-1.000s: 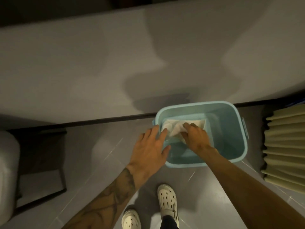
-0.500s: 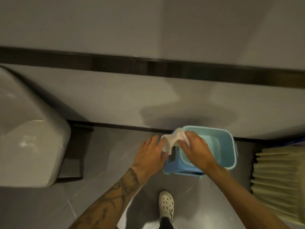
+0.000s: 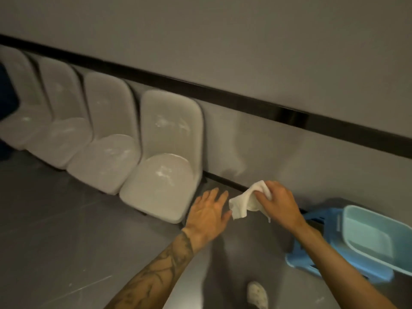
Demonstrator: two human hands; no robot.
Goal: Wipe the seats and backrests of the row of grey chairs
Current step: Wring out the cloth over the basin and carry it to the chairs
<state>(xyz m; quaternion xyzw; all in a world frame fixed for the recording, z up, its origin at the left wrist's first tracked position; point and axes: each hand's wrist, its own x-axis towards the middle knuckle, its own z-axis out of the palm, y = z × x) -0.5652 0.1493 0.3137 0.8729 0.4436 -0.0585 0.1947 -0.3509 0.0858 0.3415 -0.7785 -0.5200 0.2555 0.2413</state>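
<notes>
Turning left from the basin, you now face the row of grey chairs, with your left hand spread empty beside the nearest seat and your right hand gripping the white cloth, so spread it flat before wiping.

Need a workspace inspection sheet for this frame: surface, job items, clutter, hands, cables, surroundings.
Surface: dark grey tiled floor.
Job's things: four grey chairs in a row along the wall, pale streaks on the nearest chair; white cloth held clear of them.
Clutter: light blue basin on a blue stool, right side.
Hands: right hand grips the cloth; left hand open, fingers spread, empty.
Cables: nothing seen.
Surroundings: grey wall with black rail; one white shoe.
</notes>
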